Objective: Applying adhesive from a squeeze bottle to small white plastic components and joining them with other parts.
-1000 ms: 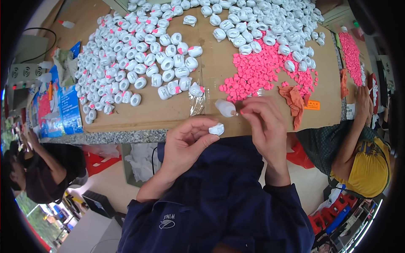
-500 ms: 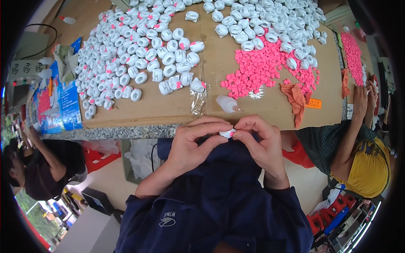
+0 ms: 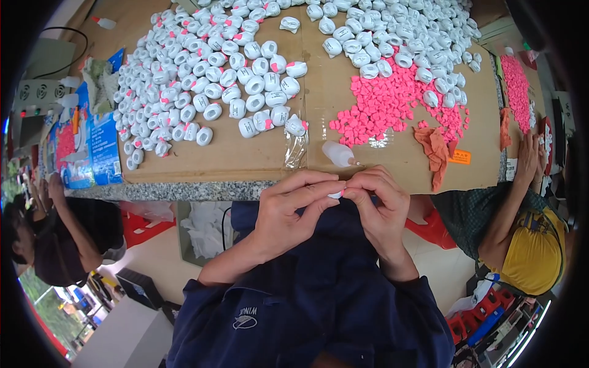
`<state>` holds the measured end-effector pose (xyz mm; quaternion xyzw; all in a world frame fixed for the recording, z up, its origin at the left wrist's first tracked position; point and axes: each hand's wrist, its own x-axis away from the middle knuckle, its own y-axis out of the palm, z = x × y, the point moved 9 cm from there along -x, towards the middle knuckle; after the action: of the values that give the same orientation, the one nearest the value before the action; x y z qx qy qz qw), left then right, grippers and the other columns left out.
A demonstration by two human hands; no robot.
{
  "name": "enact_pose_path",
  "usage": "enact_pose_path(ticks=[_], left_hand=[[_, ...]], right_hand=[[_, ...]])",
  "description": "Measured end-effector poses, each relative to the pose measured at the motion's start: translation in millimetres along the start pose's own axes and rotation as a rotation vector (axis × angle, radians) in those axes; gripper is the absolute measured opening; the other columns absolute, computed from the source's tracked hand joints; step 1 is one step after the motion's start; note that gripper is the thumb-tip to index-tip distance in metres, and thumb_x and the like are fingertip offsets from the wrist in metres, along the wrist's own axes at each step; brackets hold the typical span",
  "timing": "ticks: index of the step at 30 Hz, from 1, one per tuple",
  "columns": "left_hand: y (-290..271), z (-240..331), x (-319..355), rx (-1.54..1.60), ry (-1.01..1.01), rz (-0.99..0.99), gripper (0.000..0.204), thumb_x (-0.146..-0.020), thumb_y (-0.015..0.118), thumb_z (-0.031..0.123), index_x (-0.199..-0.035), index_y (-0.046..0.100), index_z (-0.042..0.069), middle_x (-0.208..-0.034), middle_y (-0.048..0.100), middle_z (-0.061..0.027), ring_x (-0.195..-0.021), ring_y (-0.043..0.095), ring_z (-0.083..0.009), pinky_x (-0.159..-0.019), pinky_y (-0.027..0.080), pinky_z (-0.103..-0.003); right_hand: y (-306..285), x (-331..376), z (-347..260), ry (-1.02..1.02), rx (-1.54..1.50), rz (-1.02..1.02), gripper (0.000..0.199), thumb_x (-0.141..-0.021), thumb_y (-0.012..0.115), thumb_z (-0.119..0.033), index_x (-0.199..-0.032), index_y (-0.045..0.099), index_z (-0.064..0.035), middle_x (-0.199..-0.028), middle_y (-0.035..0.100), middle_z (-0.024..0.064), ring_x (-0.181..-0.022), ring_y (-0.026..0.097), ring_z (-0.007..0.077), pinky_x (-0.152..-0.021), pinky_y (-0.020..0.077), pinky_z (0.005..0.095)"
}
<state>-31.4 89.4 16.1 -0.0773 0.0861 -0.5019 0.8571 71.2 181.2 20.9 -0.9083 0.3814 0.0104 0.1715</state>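
Observation:
Just off the table's front edge, my left hand pinches a small white rounded piece between thumb and fingers. Opposite it, the thumb and fingertips of my right hand press on the piece's right side, where a bit of pink shows. Most of the piece is hidden by my fingers. Beyond them a translucent squeeze bottle with a thin tip lies on its side. White hollow pieces, many with a pink part attached, cover the left of the table. Small pink pieces lie heaped at the right.
More white pieces are piled at the back right. A crumpled orange cloth lies beside an orange label. Cardboard covers the stone-edged table. Other people sit at both sides, and a blue sheet lies far left.
The view has shifted slightly. The white piece has turned in my fingertips, and my fingers now cover more of it. Both hands stay together.

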Motion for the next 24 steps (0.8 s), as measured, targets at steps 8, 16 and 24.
enact_pose_path(ticks=[8, 16, 24], left_hand=[[-10.7, -2.6, -8.7, -0.064, 0.032, -0.015, 0.023, -0.073, 0.066, -0.005, -0.095, 0.067, 0.003, -0.096, 0.064, -0.0096, -0.085, 0.062, -0.017, -0.072, 0.051, -0.025], [-48.5, 1.7, -27.2, -0.37, 0.136, 0.295, 0.025, -0.071, 0.067, -0.006, -0.094, 0.066, 0.002, -0.098, 0.055, -0.0081, -0.081, 0.06, -0.0164, -0.064, 0.051, -0.023], [-75.7, 30.6, -100.7, -0.927, 0.354, 0.33, 0.019, -0.075, 0.064, 0.005, -0.094, 0.067, 0.006, -0.095, 0.056, -0.0082, -0.088, 0.053, -0.0235, -0.074, 0.04, -0.036]], right_hand=[[3.8, -3.3, 4.9, 0.114, -0.004, 0.009, 0.011, -0.072, 0.068, 0.005, -0.08, 0.06, 0.0026, -0.074, 0.058, 0.0037, -0.067, 0.052, 0.0104, -0.058, 0.04, 0.0215], [0.3, -2.1, 17.9, 0.106, -0.013, 0.118, 0.041, -0.068, 0.074, 0.002, -0.104, 0.054, -0.0014, -0.086, 0.051, 0.0, -0.062, 0.042, 0.0048, -0.054, 0.0333, 0.0162], [12.3, -14.0, 4.8, 0.048, 0.122, 0.101, 0.034, -0.072, 0.071, -0.001, -0.103, 0.057, 0.0005, -0.097, 0.056, 0.0053, -0.075, 0.048, 0.0073, -0.058, 0.0385, 0.0183]])
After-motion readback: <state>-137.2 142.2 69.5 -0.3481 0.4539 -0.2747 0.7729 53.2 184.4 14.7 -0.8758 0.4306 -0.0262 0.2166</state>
